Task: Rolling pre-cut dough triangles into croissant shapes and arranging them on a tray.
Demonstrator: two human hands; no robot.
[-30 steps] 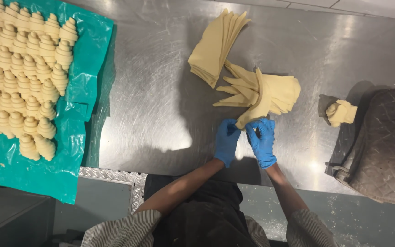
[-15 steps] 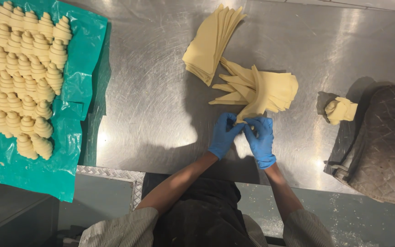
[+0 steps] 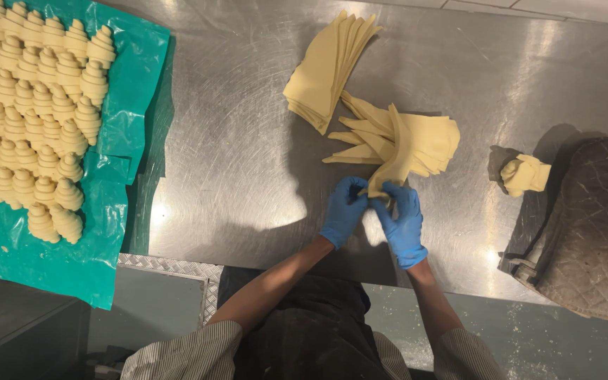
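Pinching near end of dough triangle (image 3: 397, 158), left hand (image 3: 343, 211) and right hand (image 3: 401, 224) meet at steel table's (image 3: 248, 155) near edge, fingertips clenched on dough between them. Triangle runs away from fingers onto fanned pile (image 3: 423, 141). Second stack (image 3: 325, 70) beyond. Rolled croissants (image 3: 29, 105) on green sheet (image 3: 128, 77), left edge. Quilted cloth (image 3: 592, 225), right edge.

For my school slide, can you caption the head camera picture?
Blue-gloved left hand and right hand grip a dough triangle on a steel table, rolled croissants lined up nearby.
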